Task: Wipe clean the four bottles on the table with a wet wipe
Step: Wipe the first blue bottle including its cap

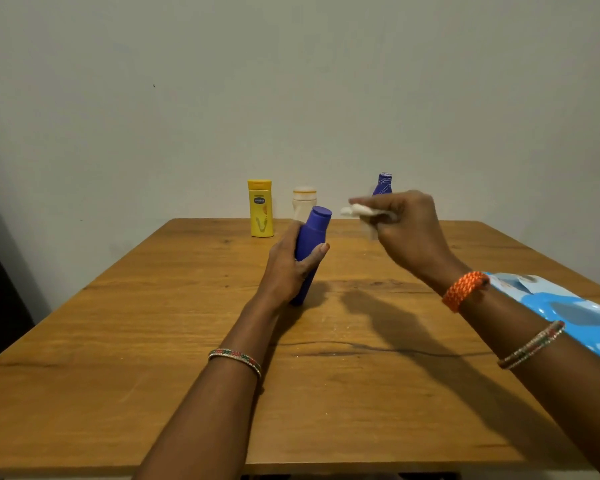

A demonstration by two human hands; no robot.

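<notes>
The left hand has its fingers wrapped round a tall purple plastic bottle, tilted, its base apparently on the wooden tabletop at centre. The right hand, just right of the cap, pinches a crumpled white wet wipe. The bottle's tilted footing could slip sideways under a firm wipe.

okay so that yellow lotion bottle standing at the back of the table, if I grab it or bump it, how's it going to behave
The yellow lotion bottle stands upright, tall on a narrow base, so a bump near its cap would probably tip it. Its body looks flattened rather than round, so once down it should slide more than roll. The smooth, glossy plastic looks rigid but may feel slippery against a wet wipe.
</notes>
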